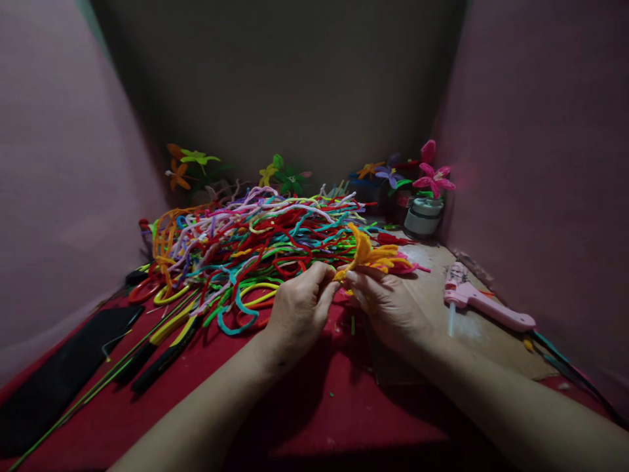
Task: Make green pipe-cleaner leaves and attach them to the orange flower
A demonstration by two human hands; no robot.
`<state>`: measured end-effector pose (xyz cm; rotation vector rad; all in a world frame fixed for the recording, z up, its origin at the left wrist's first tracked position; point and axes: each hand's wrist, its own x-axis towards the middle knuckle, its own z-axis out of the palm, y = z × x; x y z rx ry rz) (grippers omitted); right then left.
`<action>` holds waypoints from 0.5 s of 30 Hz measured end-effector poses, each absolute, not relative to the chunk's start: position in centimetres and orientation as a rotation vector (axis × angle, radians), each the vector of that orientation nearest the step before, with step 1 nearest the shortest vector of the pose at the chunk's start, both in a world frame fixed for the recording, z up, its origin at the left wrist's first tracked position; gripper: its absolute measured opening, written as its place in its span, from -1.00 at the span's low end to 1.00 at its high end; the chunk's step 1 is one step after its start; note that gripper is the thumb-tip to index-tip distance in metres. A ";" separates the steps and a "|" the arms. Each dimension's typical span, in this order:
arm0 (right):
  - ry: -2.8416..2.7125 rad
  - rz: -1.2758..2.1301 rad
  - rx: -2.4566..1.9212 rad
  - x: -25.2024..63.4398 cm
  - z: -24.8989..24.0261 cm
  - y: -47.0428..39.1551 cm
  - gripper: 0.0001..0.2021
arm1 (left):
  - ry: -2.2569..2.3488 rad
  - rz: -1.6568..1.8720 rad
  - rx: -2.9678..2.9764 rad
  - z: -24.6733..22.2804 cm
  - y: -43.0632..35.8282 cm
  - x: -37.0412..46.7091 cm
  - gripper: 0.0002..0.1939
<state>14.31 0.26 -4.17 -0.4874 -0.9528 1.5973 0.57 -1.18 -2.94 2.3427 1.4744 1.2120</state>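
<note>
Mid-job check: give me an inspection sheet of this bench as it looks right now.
Surface: red cloth, with a cardboard sheet at right.
Job's things: orange pipe-cleaner flower pinched between both hands.
Clutter: pile of coloured pipe cleaners; finished flowers along the back; green stems and dark tools at left.
Grippers: left hand and right hand both grip the flower's base.
Cables: pink glue gun with a cord trailing right.
Surroundings: pink walls, dim light.
</note>
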 end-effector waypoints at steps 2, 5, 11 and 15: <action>-0.934 1.587 -0.521 14.3 -4.3 0.2 -0.91 | 1.476 1.240 2.415 -2.9 -1.1 0.6 -0.92; -0.936 1.558 -0.553 14.3 -4.5 0.4 -0.91 | 1.535 1.220 2.592 -2.9 -1.1 0.6 -0.91; -0.973 1.503 -0.556 14.2 -4.7 0.4 -0.89 | 1.738 1.013 2.884 -2.8 -1.6 0.7 -0.80; -0.974 1.485 -0.547 14.2 -4.4 0.2 -0.90 | 1.707 1.041 2.748 -2.7 -1.6 0.8 -0.80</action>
